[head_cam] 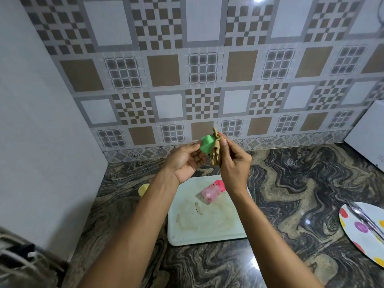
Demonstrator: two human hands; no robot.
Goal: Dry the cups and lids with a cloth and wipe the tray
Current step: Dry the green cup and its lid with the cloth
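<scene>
While hovering over the stained white plastic tray, left hand pinching small green plastic cup, right hand gripping bunched tan cloth pressed against it, pink cup lying on tray.

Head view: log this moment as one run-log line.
left hand holds green lid | right hand rubs it with brown cloth | pink cup lying on stained tray | yellow item on counter

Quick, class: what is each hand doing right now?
Left hand: holding the green cup.
Right hand: pinching the brown cloth against the cup.
</scene>
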